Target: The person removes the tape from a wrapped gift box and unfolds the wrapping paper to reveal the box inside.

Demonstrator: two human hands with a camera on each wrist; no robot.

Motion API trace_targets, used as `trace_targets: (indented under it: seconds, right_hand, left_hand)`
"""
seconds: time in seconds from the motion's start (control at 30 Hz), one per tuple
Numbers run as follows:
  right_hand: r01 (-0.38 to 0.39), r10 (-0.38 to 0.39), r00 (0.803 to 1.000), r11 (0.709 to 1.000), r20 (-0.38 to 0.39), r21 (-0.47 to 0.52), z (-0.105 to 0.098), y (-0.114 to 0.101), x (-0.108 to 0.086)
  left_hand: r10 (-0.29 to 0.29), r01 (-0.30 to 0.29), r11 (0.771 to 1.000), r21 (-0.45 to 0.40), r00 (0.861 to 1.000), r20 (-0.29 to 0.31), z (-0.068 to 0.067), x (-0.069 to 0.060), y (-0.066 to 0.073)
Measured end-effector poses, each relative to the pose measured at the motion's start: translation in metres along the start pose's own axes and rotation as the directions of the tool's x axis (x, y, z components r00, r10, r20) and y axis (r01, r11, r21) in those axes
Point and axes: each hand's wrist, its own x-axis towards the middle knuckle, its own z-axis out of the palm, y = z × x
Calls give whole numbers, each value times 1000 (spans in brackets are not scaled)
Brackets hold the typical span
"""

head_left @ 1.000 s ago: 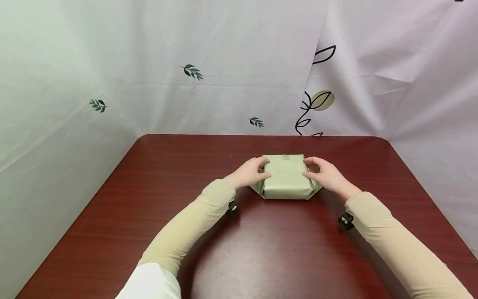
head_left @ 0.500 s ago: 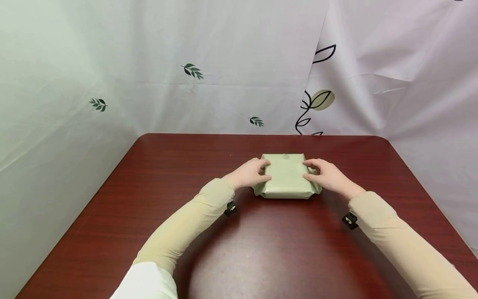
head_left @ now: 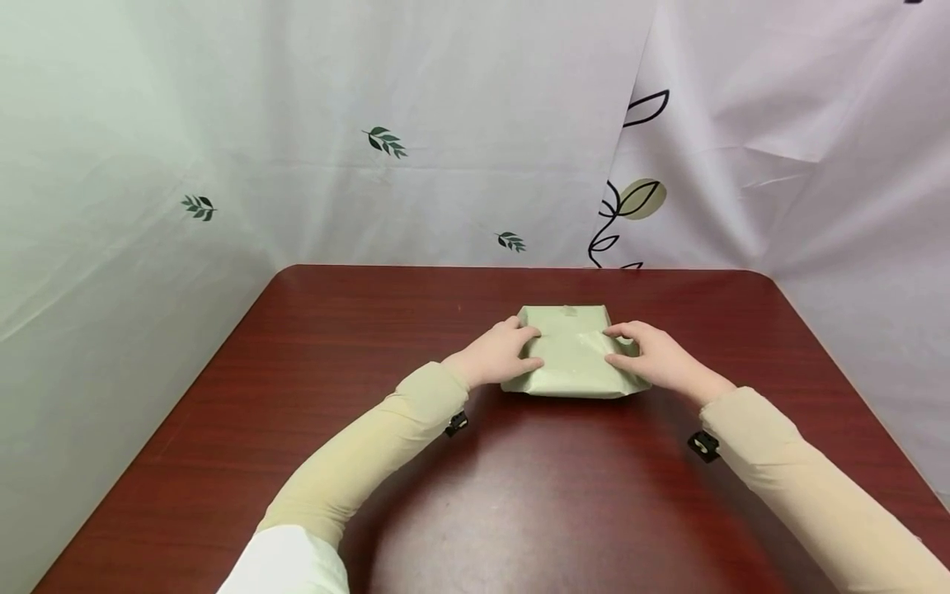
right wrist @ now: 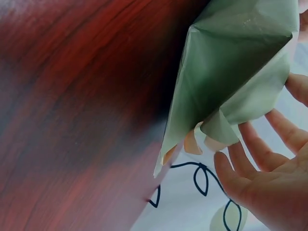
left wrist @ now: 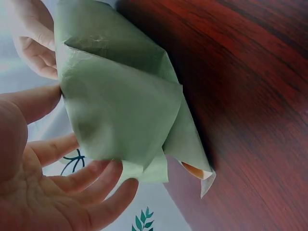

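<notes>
A flat package wrapped in pale green paper [head_left: 571, 355] lies on the far part of the table, with a small piece of tape at its back edge. My left hand [head_left: 496, 353] holds its left end, thumb and index finger on the top edge. In the left wrist view, the other fingertips touch a folded triangular end flap [left wrist: 125, 106]. On the opposite end, my right hand [head_left: 656, 356] holds the edge likewise. Its fingertips touch the loose paper of the right end flap [right wrist: 260, 98] in the right wrist view. Orange-tan curled edges [right wrist: 192, 142] show below that flap.
The reddish-brown wooden table [head_left: 475, 495] stretches toward me, its far edge against a white curtain [head_left: 460, 99] printed with leaves. Black wrist cameras [head_left: 703, 445] hang under both sleeves, close to the tabletop.
The end flaps that stuck out low at the front corners now bulge up along the package's sides. Both hands have shifted slightly toward me; the right has also moved a little outward.
</notes>
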Motion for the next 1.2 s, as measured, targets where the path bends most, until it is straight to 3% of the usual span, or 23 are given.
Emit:
trace_targets:
  seconds: [0.13,0.4,0.63,0.87,1.2]
  right_hand:
    - [23,-23,1000,1000,-4,-21,1,-2,-2]
    - [92,-93,996,993,-9,-71,2,-4,-6]
    - [189,-205,973,971,-103,-148,7,-1,-12]
    - [306,-351,914,925,-203,-224,13,-3,-17]
    - [470,-532,823,835,-200,-287,15,-6,-28]
  left_hand:
    - [17,-14,998,59,999,-37,0,-3,1]
    - [120,-113,989,94,990,-70,-1,-3,-1]
    - [99,-94,993,74,993,-71,1,-2,1]
    - [111,-104,991,90,991,-76,4,-1,1]
    - [142,-134,986,96,987,-78,2,0,0]
